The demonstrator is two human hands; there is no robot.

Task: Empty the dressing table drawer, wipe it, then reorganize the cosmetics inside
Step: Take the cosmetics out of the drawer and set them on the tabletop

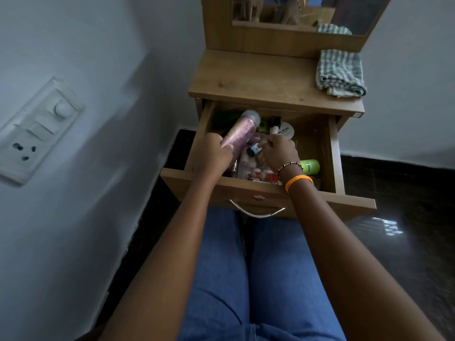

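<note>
The drawer [334,153] of the wooden dressing table [258,77] is pulled out toward the person, and it is full of small cosmetics. Both hands reach down into the drawer. The left hand [211,157] is over the left side of the drawer, and its fingers are curled tight around the bottom end of a long pink bottle [240,132]. The bottle is tilted, with its clear cap pointing up toward the back of the drawer. The right hand [280,152] is over the middle of the drawer, and its fingers pinch a small dark bottle with a blue label [254,149]. This hand wears a bead bracelet and an orange band [299,181] at the wrist. Just behind the right hand, farther back in the drawer, lies a round white tub [286,130] with words on its lid. A green bottle [310,166] lies on its side in the drawer, just right of the right wrist. Little bottles with red on them [261,174] sit near the drawer's front wall, between the 2 arms. A checked cloth [341,72] lies folded on the table top, behind the drawer at the right. A mirror [344,13] stands behind the table top. A curved metal handle [257,210] hangs on the front of the drawer, above the person's blue jeans [258,279].
</note>
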